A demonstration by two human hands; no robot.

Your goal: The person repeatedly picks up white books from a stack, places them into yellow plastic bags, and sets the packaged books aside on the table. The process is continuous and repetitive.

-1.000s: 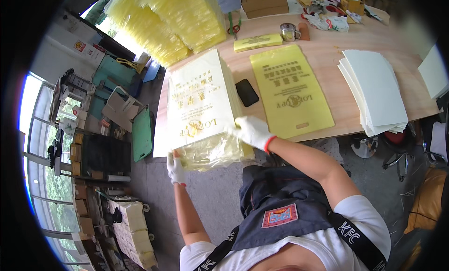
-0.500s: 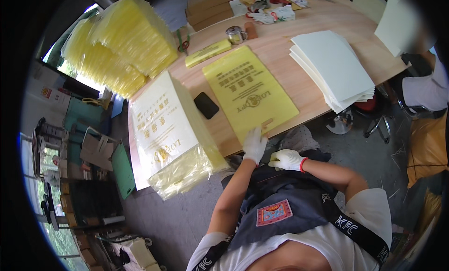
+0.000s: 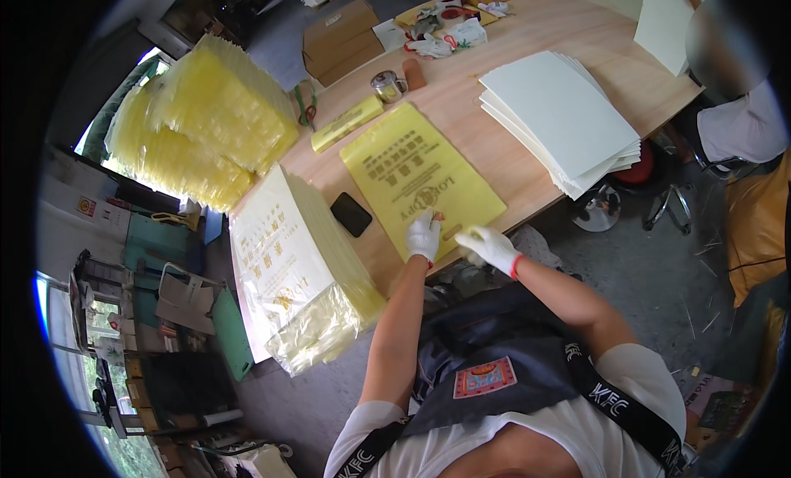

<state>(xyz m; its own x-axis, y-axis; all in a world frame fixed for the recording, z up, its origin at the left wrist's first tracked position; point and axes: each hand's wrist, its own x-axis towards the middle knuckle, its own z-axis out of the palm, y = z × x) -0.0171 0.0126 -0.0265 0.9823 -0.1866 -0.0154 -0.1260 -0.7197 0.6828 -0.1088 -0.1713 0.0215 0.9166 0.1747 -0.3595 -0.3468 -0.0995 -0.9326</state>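
On the yellow bag (image 3: 430,166), dark lettering is printed; by its near edge, the gloved left hand (image 3: 423,236) and right hand (image 3: 491,249) are held, whether pinching cannot be told.

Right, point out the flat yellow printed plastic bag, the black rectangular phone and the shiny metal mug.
Flat yellow printed plastic bag (image 3: 418,171): head view, middle of its face.
Black rectangular phone (image 3: 351,214): head view, middle of its face.
Shiny metal mug (image 3: 385,89): head view, its body.

Yellow printed bag (image 3: 409,161), white gloves (image 3: 423,239), dark apron (image 3: 527,330)
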